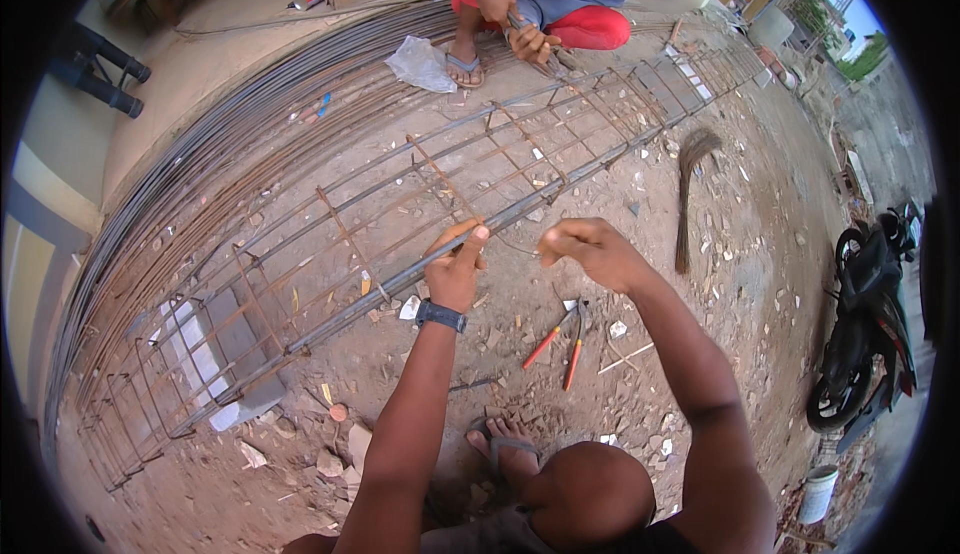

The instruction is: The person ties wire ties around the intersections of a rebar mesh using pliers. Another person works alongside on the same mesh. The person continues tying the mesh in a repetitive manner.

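Note:
A long cage of rusty steel bars and stirrups (340, 229) runs slantwise across the ground before me. My left hand (455, 266), with a dark watch on its wrist, is closed round the near long steel bar (400, 279) of this cage, thumb on top. To its right, my right hand (590, 251) pinches the end of a thin tie wire (518, 247), which curves back toward the bar by my left hand. How the wire goes round the bar is hidden by my fingers. Pincers (562, 344) with red-orange handles lie on the dirt below my right hand.
A co-worker (540, 14) squats across the cage, hands on a tool. Long loose rods (200, 169) lie along the far left. Blocks (240, 339) sit under the cage's left end. A stick broom (687, 194), a motorcycle (868, 319) and a white bucket (818, 494) are to the right.

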{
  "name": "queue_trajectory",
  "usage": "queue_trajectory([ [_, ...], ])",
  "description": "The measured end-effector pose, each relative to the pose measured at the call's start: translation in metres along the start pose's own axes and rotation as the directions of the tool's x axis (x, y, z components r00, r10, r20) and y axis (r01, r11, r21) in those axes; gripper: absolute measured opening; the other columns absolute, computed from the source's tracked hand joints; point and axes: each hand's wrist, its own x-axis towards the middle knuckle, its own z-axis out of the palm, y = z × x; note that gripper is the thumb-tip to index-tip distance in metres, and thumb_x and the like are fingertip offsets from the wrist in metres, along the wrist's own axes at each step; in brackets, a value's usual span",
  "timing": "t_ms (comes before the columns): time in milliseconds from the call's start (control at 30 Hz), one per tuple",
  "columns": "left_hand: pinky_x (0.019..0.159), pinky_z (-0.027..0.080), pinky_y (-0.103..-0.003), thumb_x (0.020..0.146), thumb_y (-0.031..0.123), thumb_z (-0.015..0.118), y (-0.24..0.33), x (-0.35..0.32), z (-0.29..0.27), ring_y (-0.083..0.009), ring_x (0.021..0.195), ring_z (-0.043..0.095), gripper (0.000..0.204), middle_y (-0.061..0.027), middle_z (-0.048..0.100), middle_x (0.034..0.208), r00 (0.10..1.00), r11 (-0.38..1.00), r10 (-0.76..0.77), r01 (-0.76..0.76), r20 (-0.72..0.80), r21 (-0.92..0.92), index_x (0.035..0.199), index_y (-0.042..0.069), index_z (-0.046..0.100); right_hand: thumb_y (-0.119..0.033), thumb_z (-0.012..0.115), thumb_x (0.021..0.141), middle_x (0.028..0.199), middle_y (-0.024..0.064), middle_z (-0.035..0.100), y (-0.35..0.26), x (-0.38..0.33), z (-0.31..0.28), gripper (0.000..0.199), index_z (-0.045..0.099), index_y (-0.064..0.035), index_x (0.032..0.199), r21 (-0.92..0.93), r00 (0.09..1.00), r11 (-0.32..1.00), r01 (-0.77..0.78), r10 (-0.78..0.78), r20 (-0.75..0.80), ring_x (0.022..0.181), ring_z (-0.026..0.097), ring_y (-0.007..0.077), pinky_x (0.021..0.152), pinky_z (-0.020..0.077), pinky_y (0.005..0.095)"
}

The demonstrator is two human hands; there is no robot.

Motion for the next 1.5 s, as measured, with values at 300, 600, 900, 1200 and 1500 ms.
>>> queue_trajectory([
  [300,0.05,0.041,-0.021,0.09,0.03,0.076,0.0,0.001,-0.003,-0.006,0.062,0.059,0.038,-0.0011,0.065,0.076,0.998,1.0,-0.026,0.025,0.063,0.013,0.114,0.001,0.07,-0.075,0.062,0.079,0.123,0.033,0.062,0.236,-0.082,0.113,0.109,0.039,0.0129,0.138,-0.398,0.684,0.564,-0.724,0.663,-0.304,0.115,0.062,0.0449,0.099,0.0486,0.0479],
  [600,0.052,0.041,-0.022,0.09,0.037,0.075,-0.006,0.006,0.01,-0.0067,0.058,0.057,0.038,-0.002,0.066,0.075,0.998,0.989,-0.046,0.051,0.039,-0.141,0.104,0.002,0.072,-0.042,0.071,0.084,0.098,0.0237,0.069,0.26,-0.069,0.116,0.061,0.048,0.0057,0.114,-0.223,0.662,0.667,-0.711,0.527,-0.533,0.089,0.07,0.0395,0.078,0.0569,0.046],
  [900,0.053,0.041,-0.023,0.088,0.036,0.077,0.007,0.009,0.008,-0.0048,0.056,0.051,0.033,-0.0052,0.071,0.081,0.986,0.983,-0.168,0.166,-0.014,-0.08,0.086,0.005,0.069,-0.023,0.055,0.103,0.088,0.0078,0.065,0.192,-0.099,0.091,0.021,0.055,-0.0072,0.118,0.942,0.92,0.136,-0.306,0.297,0.256,0.069,0.061,0.0126,0.046,0.0494,0.0257],
  [1200,0.055,0.044,-0.024,0.087,0.03,0.079,0.002,0.015,0.017,-0.0074,0.058,0.054,0.029,-0.0013,0.064,0.07,0.984,0.965,-0.171,0.157,-0.05,-0.209,0.075,0.007,0.066,-0.009,0.059,0.098,0.107,0.0077,0.067,0.026,-0.049,0.011,0.072,0.027,-0.0256,0.159,0.164,0.945,0.958,-0.236,0.187,0.268,0.088,0.064,0.0153,0.071,0.0558,0.0295],
  [1500,0.057,0.051,-0.026,0.088,0.029,0.078,0.002,0.014,0.014,-0.0094,0.059,0.06,0.029,-0.0028,0.066,0.072,0.982,0.951,-0.188,0.176,-0.025,-0.256,0.076,0.006,0.067,-0.015,0.062,0.096,0.099,0.0056,0.068,-0.017,-0.026,-0.015,0.067,0.035,-0.0281,0.156,-0.312,0.928,0.943,-0.116,0.215,0.305,0.091,0.063,0.0187,0.089,0.049,0.0345],
])
